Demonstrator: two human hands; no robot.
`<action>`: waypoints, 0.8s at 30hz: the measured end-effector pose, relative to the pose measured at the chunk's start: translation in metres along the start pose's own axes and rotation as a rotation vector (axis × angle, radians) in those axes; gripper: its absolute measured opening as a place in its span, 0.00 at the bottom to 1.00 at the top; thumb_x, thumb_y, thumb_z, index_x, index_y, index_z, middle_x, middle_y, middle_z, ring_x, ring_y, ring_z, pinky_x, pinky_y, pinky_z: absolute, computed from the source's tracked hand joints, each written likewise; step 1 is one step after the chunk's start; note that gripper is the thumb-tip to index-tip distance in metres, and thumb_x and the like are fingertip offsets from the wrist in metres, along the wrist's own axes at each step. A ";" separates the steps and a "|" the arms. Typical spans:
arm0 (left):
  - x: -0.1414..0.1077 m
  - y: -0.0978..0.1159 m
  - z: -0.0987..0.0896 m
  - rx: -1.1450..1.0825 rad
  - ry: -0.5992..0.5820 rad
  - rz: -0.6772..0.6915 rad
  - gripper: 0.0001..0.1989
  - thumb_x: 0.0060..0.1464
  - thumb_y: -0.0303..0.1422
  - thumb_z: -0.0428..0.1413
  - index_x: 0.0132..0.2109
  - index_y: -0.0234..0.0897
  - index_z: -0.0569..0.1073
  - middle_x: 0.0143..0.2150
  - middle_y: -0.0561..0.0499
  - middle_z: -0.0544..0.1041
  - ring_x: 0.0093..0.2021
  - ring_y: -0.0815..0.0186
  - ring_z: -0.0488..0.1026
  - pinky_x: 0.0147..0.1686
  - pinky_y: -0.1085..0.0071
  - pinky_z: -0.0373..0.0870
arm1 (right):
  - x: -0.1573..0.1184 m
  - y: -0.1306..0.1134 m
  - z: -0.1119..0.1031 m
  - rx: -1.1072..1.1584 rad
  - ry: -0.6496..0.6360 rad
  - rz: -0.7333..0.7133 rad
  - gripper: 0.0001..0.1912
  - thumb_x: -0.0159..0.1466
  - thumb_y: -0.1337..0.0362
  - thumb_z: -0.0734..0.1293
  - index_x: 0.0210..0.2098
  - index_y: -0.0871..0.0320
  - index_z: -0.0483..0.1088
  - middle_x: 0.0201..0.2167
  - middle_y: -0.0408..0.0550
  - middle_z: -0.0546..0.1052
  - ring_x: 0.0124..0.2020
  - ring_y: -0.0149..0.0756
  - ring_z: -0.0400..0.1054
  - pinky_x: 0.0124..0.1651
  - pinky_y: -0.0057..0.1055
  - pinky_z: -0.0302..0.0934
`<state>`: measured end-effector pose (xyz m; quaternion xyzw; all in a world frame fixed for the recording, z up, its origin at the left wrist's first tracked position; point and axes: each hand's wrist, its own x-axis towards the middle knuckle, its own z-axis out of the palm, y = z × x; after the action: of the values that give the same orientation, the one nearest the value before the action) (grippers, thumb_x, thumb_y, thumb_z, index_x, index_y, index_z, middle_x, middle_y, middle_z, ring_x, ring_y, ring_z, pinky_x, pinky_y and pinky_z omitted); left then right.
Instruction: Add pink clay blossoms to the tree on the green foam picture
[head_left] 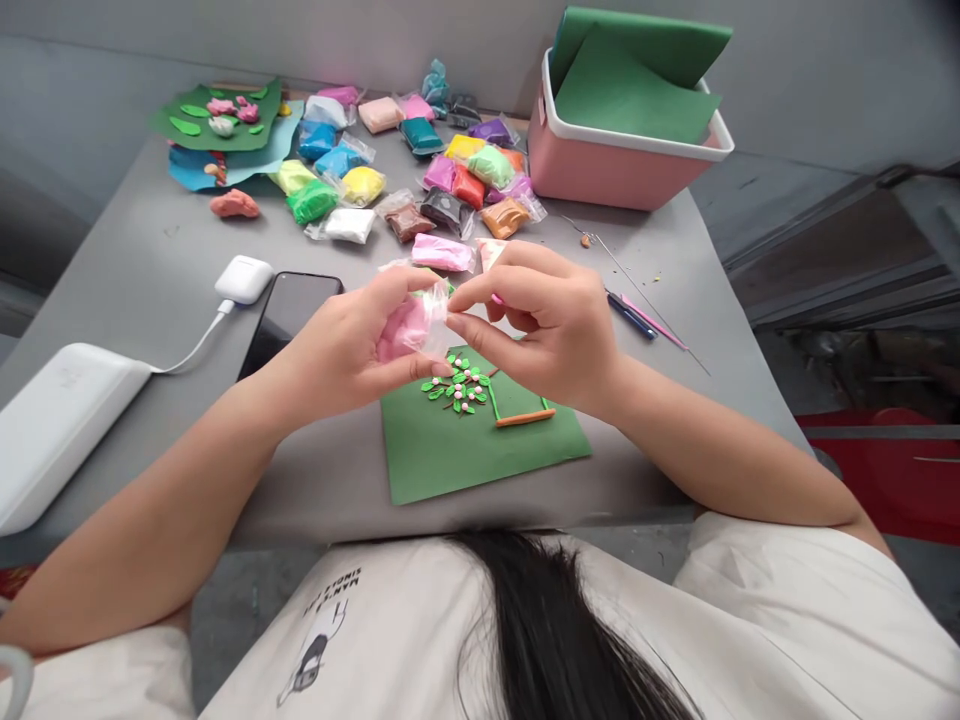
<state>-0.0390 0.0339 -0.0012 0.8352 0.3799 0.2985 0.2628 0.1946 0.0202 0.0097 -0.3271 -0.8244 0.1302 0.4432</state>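
Note:
My left hand (330, 345) is closed round a clear plastic bag of pink clay (405, 328), held above the table. Thumb and forefinger of my right hand (544, 325) pinch the open-looking edge of the same bag. A small bright pink bit (498, 299) shows among the right fingers; whether it is clay I cannot tell. Below both hands lies a green sheet (450, 465) bearing a clay branch with green leaves and pale pink buds (461, 385). Beside the branch, an orange clay bar (525, 418) hangs between green strands, partly hidden by my right hand.
Several bagged clays (448, 205) spread across the back. A pink basket (607, 165) with green sheets stands back right. Finished-looking clay pictures (217, 125) lie back left. Phone (292, 310), white power bank (71, 430) and earbud case (244, 279) are left; a dark blue pen-like tool (631, 315) is right.

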 end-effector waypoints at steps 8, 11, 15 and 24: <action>0.000 0.000 0.004 0.015 -0.010 -0.012 0.26 0.59 0.56 0.64 0.54 0.43 0.77 0.39 0.53 0.81 0.28 0.68 0.66 0.34 0.68 0.67 | -0.010 0.011 0.012 -0.019 0.106 -0.145 0.02 0.67 0.68 0.74 0.41 0.58 0.80 0.30 0.43 0.73 0.26 0.26 0.64 0.33 0.28 0.66; -0.001 0.002 0.005 0.072 -0.026 -0.011 0.23 0.60 0.52 0.63 0.53 0.41 0.76 0.40 0.52 0.81 0.33 0.65 0.72 0.36 0.68 0.69 | -0.012 0.014 0.014 -0.066 0.098 -0.116 0.02 0.68 0.67 0.73 0.40 0.58 0.80 0.31 0.44 0.75 0.28 0.28 0.67 0.34 0.29 0.67; -0.003 0.000 0.009 0.212 -0.034 0.012 0.22 0.62 0.50 0.60 0.56 0.40 0.75 0.46 0.47 0.83 0.43 0.56 0.79 0.43 0.64 0.71 | -0.012 0.015 0.016 -0.110 0.065 -0.013 0.05 0.67 0.63 0.75 0.39 0.59 0.80 0.33 0.46 0.78 0.32 0.31 0.70 0.36 0.30 0.66; -0.005 -0.002 0.021 0.382 -0.056 0.017 0.22 0.66 0.48 0.54 0.55 0.36 0.75 0.42 0.41 0.81 0.43 0.50 0.78 0.41 0.59 0.69 | -0.004 0.015 0.015 0.074 -0.116 0.189 0.08 0.62 0.72 0.74 0.28 0.57 0.73 0.26 0.39 0.70 0.28 0.28 0.62 0.38 0.30 0.62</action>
<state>-0.0280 0.0263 -0.0185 0.8810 0.4153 0.1997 0.1074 0.1902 0.0305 -0.0092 -0.3785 -0.8088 0.2204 0.3924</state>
